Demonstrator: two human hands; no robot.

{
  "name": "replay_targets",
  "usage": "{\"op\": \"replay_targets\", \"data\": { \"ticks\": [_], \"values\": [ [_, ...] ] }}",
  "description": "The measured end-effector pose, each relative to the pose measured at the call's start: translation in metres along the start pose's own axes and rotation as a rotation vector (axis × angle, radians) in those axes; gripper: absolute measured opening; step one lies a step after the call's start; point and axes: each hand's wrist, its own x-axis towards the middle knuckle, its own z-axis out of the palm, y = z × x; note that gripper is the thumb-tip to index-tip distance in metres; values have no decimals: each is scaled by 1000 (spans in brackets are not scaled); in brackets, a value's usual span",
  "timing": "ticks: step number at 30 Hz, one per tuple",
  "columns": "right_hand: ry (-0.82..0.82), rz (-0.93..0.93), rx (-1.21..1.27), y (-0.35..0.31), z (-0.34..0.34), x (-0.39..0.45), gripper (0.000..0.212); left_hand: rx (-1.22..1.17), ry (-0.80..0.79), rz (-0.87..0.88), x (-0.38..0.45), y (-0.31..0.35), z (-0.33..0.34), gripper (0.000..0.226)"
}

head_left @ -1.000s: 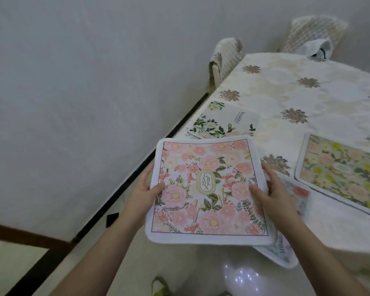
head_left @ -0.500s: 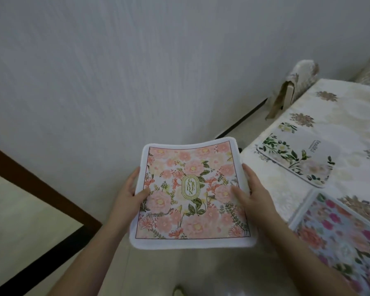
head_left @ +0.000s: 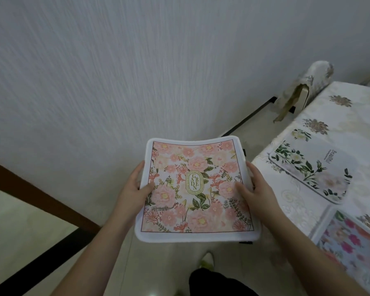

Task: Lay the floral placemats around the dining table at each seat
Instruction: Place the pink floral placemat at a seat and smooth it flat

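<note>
At frame centre, the pink floral white-bordered square placemat (head_left: 195,189) hung over the floor, pinched at opposite side edges by the left hand (head_left: 136,190) and right hand (head_left: 255,189). The cloth-covered dining table (head_left: 350,116) lay to the right, nearer the right hand.

Pink mat (head_left: 195,189) in my hands: gold oval badge at centre reads "GARDEN", letters stacked in prs. White-flower mat (head_left: 312,171) on table: "Beautiful", smaller line under it too tiny to read.
</note>
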Motion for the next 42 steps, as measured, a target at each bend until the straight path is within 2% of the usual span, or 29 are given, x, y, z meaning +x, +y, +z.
{"op": "replay_targets", "data": {
  "ticks": [4,14,25,30,34,42],
  "values": [
    [26,72,31,12,-5,43,64,11,-30,20,46,19,21,63],
    [84,114,28,19,-52,158,68,110,-98,30,166,84,96,62],
    [154,175,42,25,-70,251,66,187,-197,103,281,111,145,61],
    [227,203,-6,17,-71,301,67,189,-257,141,348,122,163,65],
    [298,262,5,9,-66,336,68,251,-364,200,399,141,179,65],
    [456,314,38,-4,-69,378,67,317,-503,253,482,186,214,65]
  ]
}}
